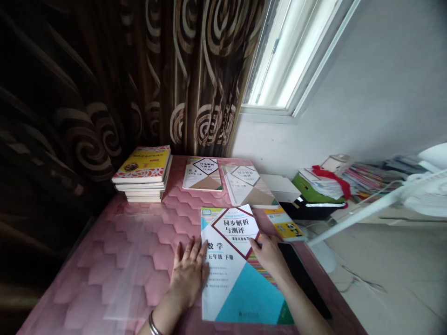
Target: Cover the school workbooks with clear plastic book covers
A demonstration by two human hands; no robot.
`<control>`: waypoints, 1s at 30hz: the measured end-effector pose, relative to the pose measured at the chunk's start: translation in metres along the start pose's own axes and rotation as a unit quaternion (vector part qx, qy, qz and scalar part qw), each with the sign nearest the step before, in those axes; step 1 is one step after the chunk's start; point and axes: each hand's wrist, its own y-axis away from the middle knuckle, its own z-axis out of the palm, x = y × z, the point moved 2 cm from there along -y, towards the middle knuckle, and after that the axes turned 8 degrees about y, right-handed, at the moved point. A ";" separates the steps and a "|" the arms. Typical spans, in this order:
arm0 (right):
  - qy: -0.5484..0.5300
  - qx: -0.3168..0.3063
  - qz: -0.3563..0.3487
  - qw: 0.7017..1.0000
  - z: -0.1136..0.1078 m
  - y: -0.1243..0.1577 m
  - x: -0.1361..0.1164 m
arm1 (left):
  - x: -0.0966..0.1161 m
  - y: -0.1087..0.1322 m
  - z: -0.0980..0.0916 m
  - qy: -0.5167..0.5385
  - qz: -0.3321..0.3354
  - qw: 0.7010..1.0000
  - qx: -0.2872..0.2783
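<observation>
A white, teal and red maths workbook (237, 274) lies flat on the pink quilted table (139, 232) in front of me. My left hand (188, 272) rests flat on the workbook's left edge, fingers stretched out, with a bracelet at the wrist. My right hand (270, 256) lies on the book's right side, fingers extended over the striped margin. Neither hand grips anything. A clear plastic sheet (132, 265) lies on the table to the left of my left hand.
A stack of books (145, 174) stands at the back left. Two similar workbooks (204, 173) (246, 184) lie at the back, a yellow booklet (286, 225) to the right. A dark curtain (104, 79) hangs behind. A cluttered shelf (331, 186) and a white fan (419, 190) stand right.
</observation>
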 end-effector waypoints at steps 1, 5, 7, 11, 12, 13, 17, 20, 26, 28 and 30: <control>-0.011 -0.015 0.002 1.000 -0.001 -0.002 0.001 | -0.001 0.000 0.001 -0.007 0.002 1.000 0.005; -0.115 -0.079 -0.008 0.990 -0.007 -0.009 0.004 | -0.002 0.001 0.002 -0.017 0.010 1.000 0.010; -0.184 -0.072 0.005 0.980 -0.011 -0.009 0.004 | -0.001 0.001 0.002 -0.012 0.010 1.000 0.003; -0.374 -0.088 0.076 0.920 -0.020 -0.002 -0.001 | 0.002 0.000 -0.003 0.005 -0.003 1.000 -0.022; -0.419 -0.130 0.091 0.894 -0.021 0.000 -0.002 | 0.003 0.000 -0.005 0.010 -0.007 1.000 -0.028; -0.457 -0.184 0.103 0.865 -0.023 0.003 -0.004 | 0.003 0.000 -0.006 0.014 -0.009 0.999 -0.034; -0.507 -0.315 0.132 0.791 -0.026 0.014 -0.007 | 0.004 0.001 -0.011 0.022 -0.014 0.998 -0.055; -0.487 -0.251 0.110 0.829 -0.032 0.021 -0.005 | 0.005 0.001 -0.013 0.024 -0.009 0.997 -0.073; -0.405 -0.127 0.102 0.900 -0.043 0.054 0.007 | 0.021 -0.007 -0.019 0.048 -0.006 0.991 -0.122; -0.386 -0.122 0.147 0.903 -0.039 0.076 0.015 | 0.027 -0.012 -0.017 0.048 -0.012 0.989 -0.139; -0.365 -0.133 0.199 0.900 -0.029 0.102 0.022 | 0.030 -0.019 -0.012 0.039 -0.013 0.989 -0.142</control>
